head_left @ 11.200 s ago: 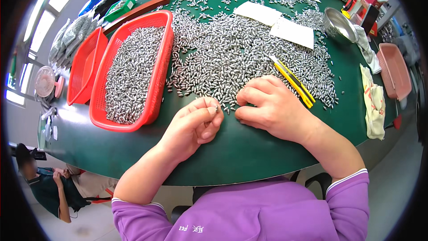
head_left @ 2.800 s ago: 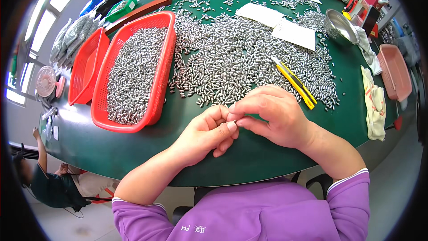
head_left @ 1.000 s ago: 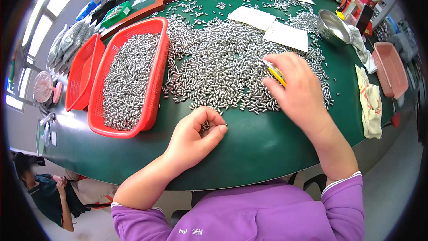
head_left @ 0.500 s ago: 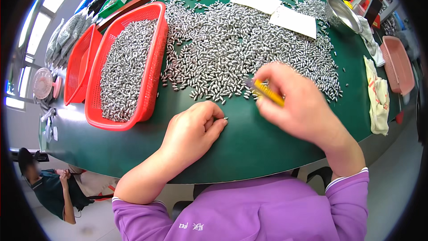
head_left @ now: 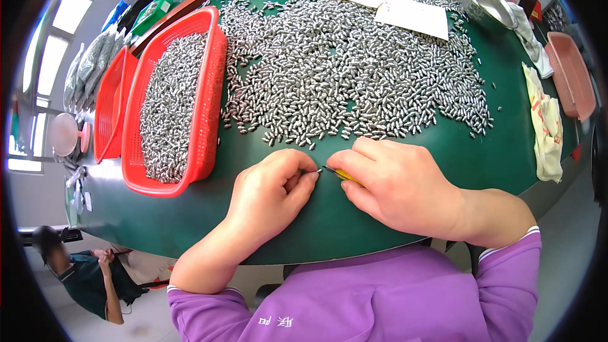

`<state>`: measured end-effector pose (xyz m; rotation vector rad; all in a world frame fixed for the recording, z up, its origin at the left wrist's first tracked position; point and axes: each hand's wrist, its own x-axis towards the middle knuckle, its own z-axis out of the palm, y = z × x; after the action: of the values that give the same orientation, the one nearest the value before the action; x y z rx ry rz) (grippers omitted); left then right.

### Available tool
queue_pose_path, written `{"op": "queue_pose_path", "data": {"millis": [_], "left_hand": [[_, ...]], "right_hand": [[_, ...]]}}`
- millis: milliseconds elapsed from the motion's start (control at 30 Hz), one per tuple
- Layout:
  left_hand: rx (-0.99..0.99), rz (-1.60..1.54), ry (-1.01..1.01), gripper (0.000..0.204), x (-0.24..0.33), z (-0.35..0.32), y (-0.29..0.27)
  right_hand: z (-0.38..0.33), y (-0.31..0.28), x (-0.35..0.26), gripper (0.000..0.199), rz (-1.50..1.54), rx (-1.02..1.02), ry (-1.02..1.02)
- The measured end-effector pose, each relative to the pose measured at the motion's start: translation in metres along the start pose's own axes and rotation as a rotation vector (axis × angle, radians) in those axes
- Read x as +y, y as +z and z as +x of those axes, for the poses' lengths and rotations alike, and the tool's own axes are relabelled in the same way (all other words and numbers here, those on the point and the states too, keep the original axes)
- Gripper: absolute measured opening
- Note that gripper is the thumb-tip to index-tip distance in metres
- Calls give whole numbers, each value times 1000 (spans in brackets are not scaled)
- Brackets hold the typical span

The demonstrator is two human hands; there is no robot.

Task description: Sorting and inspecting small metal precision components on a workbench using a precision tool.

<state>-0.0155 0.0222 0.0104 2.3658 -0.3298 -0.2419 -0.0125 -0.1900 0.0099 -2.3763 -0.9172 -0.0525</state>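
My left hand (head_left: 267, 195) is closed in a pinch at the near middle of the table. A small silvery metal piece (head_left: 319, 170) pokes out from between its thumb and forefinger. Close by on the right, my right hand (head_left: 408, 183) grips a yellow utility knife (head_left: 344, 175), mostly covered by the fingers. The knife's dark tip points left and is right at the small piece; whether they touch is hard to tell. Just beyond both hands spreads a wide heap of small silvery, bullet-shaped metal parts (head_left: 297, 76).
A red perforated basket (head_left: 216, 88) of the same parts stands left, beside another red basket (head_left: 107, 111). White papers (head_left: 411, 16) lie on the heap. Rightward are a metal bowl (head_left: 484, 3), a cloth (head_left: 543, 130) and a pink basket (head_left: 573, 76). A person (head_left: 92, 278) sits lower left.
My right hand has come down and left with the yellow knife, from the heap's edge to beside my left hand. My left hand keeps its pinch. The whole view has shifted slightly.
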Motion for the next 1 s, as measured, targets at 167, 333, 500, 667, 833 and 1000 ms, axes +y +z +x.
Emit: {"op": "queue_pose_path", "data": {"millis": [167,333,500,667,833,1000], "left_hand": [[55,-45,51,8,0,0,5],[62,30,11,11,4,0,3],[71,36,12,11,3,0,5],[85,28,18,11,1,0,8],[95,-42,23,12,1,-1,8],[91,-56,18,12,0,0,8]], "right_hand": [[-1,1,0,17,29,25,-13],[-2,2,-2,15,47,44,-11],[0,5,-2,14,28,44,-13],[0,6,-1,14,19,54,-24],[0,5,-1,22,59,33,28],[1,6,0,17,57,33,12]]}}
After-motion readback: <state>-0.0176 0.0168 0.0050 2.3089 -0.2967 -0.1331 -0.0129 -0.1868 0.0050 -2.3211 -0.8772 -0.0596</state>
